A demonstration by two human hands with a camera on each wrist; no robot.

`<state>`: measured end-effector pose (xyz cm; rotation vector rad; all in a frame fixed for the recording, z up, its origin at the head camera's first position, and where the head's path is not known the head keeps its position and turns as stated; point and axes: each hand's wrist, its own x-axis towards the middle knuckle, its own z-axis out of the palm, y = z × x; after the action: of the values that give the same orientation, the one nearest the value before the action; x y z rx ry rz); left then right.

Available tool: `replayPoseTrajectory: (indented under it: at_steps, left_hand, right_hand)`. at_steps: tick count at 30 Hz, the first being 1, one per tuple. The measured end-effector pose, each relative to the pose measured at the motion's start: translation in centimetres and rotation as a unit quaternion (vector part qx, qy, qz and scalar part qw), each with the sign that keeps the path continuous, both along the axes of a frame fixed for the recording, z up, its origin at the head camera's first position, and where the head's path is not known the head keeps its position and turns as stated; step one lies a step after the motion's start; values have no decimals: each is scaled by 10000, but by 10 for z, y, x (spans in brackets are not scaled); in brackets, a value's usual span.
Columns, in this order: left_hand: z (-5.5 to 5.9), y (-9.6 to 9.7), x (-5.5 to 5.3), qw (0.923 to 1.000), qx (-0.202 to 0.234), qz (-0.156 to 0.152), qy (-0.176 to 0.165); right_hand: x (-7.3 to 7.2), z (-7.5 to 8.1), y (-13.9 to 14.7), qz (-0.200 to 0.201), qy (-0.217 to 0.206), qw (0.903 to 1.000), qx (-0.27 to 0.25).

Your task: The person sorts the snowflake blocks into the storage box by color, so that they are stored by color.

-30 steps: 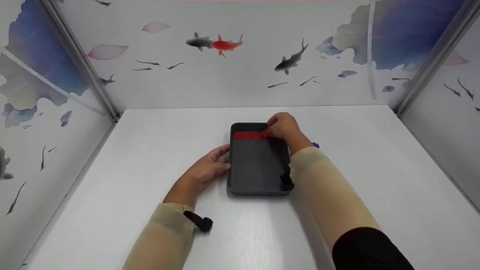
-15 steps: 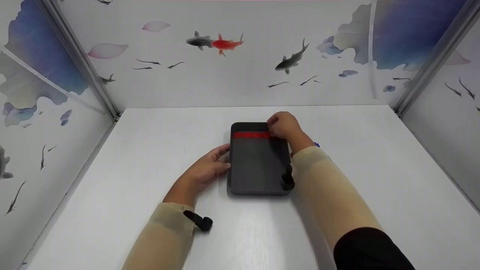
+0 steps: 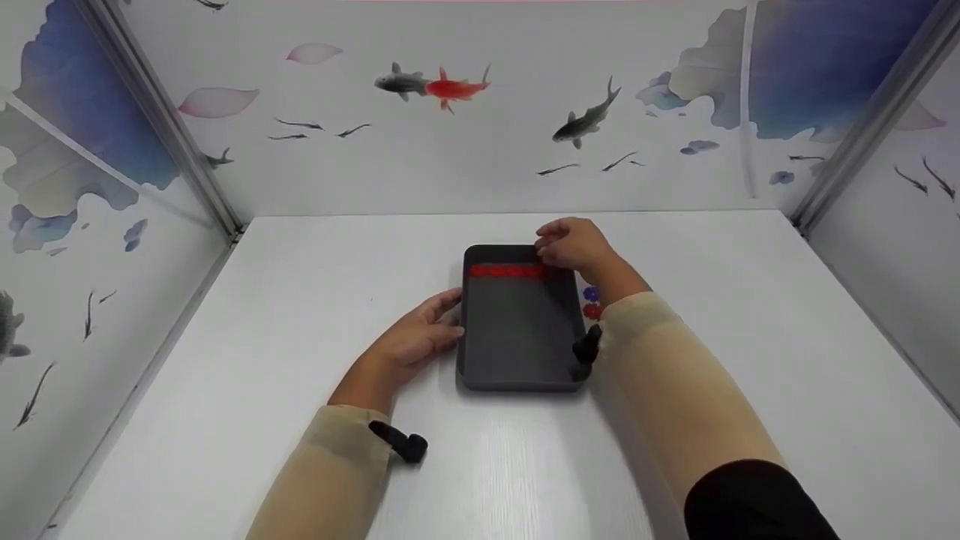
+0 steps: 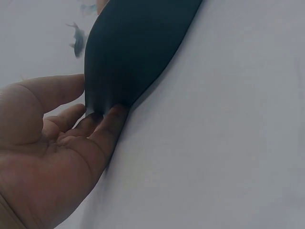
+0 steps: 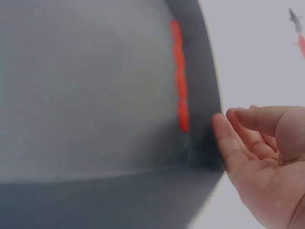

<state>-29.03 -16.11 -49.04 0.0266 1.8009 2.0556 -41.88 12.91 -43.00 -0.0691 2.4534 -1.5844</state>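
Observation:
A dark grey rectangular tray (image 3: 517, 337) lies on the white table. Across its far end runs a row of small red flower-shaped pieces (image 3: 506, 271), seen edge to edge in the right wrist view as a red line (image 5: 180, 76). My left hand (image 3: 412, 339) steadies the tray's left side; in the left wrist view its fingertips (image 4: 116, 112) touch the outer wall, thumb at the rim. At the far right corner is my right hand (image 3: 576, 246), its loosely bent fingers (image 5: 228, 143) holding nothing and right at the rim. It covers the row's right end in the head view.
Just right of the tray, a purple flower-shaped piece (image 3: 591, 293) and a red one (image 3: 592, 310) lie on the table, partly beside my right wrist. A white wall (image 3: 480, 172) printed with fish stands behind the table.
My right hand has let go of a red flower-shaped piece at the row's right end and moved slightly up and right. The loose pieces beside the tray show more. My left hand stays put.

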Motion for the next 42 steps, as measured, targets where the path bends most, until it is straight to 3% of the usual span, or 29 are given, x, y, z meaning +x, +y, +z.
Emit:
replayPoseTrajectory:
  at_steps: [7, 12, 25, 32, 42]
  left_hand:
    - [0, 1, 0, 10000, -1, -17, -7]
    - [-2, 0, 0, 10000, 25, -26, 13]
    - [-1, -1, 1, 10000, -1, -50, 14]
    - [0, -3, 1, 10000, -20, 42, -26]
    - [1, 0, 1, 9999, -87, -43, -91]
  right_hand:
    - [15, 21, 27, 282, 177, 9972, -668]
    - [35, 24, 52, 328, 330, 9970, -619]
    - [69, 3, 117, 284, 34, 9976, 631]
    - [67, -15, 134, 343, -290, 9962, 750]
    - [64, -35, 148, 522, -509, 9880, 1364]
